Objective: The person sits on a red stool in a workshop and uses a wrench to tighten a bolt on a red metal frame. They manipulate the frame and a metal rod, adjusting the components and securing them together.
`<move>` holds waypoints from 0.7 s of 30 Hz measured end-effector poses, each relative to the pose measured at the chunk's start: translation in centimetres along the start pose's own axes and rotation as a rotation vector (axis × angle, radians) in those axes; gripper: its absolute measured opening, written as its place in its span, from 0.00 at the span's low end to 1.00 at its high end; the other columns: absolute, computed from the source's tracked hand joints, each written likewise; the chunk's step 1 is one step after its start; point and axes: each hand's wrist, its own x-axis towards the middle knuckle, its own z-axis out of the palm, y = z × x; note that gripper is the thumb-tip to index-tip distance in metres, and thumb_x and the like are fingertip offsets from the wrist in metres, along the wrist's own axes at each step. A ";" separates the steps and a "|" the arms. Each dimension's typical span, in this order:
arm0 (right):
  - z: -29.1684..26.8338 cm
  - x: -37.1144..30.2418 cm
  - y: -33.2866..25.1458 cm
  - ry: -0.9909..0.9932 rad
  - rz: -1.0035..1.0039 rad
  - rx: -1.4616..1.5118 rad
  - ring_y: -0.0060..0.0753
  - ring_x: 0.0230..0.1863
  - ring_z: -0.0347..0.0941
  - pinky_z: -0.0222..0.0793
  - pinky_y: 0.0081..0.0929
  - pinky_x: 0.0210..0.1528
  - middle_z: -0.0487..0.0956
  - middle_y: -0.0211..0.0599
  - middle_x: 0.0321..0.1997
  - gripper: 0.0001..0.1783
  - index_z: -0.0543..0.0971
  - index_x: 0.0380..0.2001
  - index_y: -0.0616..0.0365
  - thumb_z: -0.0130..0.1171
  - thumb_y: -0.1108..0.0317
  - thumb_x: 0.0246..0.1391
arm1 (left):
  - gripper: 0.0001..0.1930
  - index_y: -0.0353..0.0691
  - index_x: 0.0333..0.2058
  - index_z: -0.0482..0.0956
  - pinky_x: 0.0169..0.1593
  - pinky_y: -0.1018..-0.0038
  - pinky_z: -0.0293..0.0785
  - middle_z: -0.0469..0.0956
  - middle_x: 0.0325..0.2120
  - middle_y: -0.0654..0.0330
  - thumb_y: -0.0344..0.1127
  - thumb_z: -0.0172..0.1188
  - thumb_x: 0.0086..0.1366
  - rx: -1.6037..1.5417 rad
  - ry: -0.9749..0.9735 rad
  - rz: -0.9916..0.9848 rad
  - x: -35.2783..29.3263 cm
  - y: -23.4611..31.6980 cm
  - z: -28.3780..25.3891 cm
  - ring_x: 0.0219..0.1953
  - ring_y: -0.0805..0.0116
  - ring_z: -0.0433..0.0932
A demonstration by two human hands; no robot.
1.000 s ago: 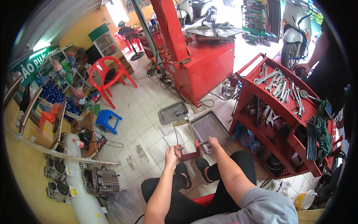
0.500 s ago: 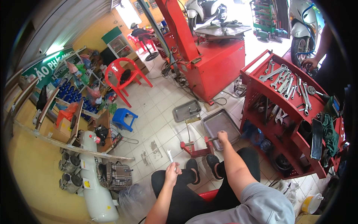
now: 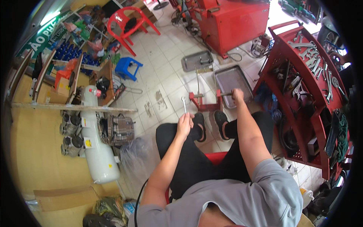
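My left hand point(image 3: 184, 125) is closed around a combination wrench point(image 3: 184, 104), whose open jaw points up and away from me above the tiled floor. Ahead of my feet stands a low red metal stand point(image 3: 205, 106) with two uprights. A dark metal shaft point(image 3: 226, 94) sticks out from its right upright. My right hand point(image 3: 237, 96) is closed at the outer end of that shaft, with its fingers wrapped over it. Just beyond and beneath the right hand lies a large grey metal tray point(image 3: 247, 86).
A smaller tray point(image 3: 188, 64) holds a metal part. To the right stands a red tool cart point(image 3: 293, 125) with several wrenches on top. At the left are a blue stool point(image 3: 127, 68), a red chair point(image 3: 124, 19), a plaid bag point(image 3: 120, 130) and a white tank point(image 3: 96, 151).
The view has tipped down, so the stand, trays and both hands sit higher in it. Both hands keep their grips. The wrench's open jaw now shows more clearly.
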 end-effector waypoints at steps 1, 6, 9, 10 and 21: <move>-1.0 1.2 0.1 -0.033 0.008 0.044 0.31 0.17 0.62 0.56 0.36 0.18 0.68 0.37 0.19 0.10 0.72 0.21 0.56 0.51 0.61 0.39 | 0.18 0.33 0.30 0.70 0.22 0.80 0.60 0.58 0.12 0.68 0.42 0.37 0.69 -0.011 -0.032 0.035 0.2 0.2 0.6 0.15 0.77 0.58; 0.0 0.7 0.9 -0.050 0.196 -0.168 0.27 0.13 0.58 0.54 0.36 0.18 0.63 0.31 0.12 0.13 0.72 0.19 0.54 0.51 0.56 0.43 | 0.18 0.33 0.30 0.70 0.23 0.80 0.61 0.58 0.12 0.68 0.42 0.38 0.69 0.024 -0.048 0.001 -0.1 -0.4 0.2 0.15 0.78 0.59; -0.7 2.6 1.6 -0.150 0.092 -0.005 0.26 0.13 0.57 0.53 0.35 0.19 0.62 0.28 0.12 0.12 0.71 0.18 0.53 0.51 0.57 0.43 | 0.18 0.33 0.30 0.70 0.23 0.80 0.61 0.58 0.12 0.68 0.42 0.38 0.69 0.014 -0.061 0.020 0.4 -0.4 0.7 0.15 0.78 0.59; -0.6 2.0 1.5 -0.154 0.072 0.032 0.25 0.13 0.57 0.53 0.35 0.19 0.62 0.28 0.12 0.12 0.71 0.18 0.54 0.51 0.57 0.42 | 0.18 0.34 0.30 0.70 0.23 0.81 0.61 0.58 0.12 0.68 0.43 0.38 0.69 0.023 -0.047 0.025 0.3 -0.4 0.6 0.15 0.78 0.60; -0.8 1.0 0.3 -0.200 0.162 0.012 0.38 0.28 0.71 0.62 0.41 0.24 0.73 0.38 0.28 0.32 0.75 0.33 0.60 0.53 0.38 0.42 | 0.18 0.33 0.31 0.68 0.24 0.80 0.60 0.58 0.13 0.67 0.42 0.37 0.69 -0.015 -0.075 -0.008 0.3 0.3 0.5 0.17 0.77 0.59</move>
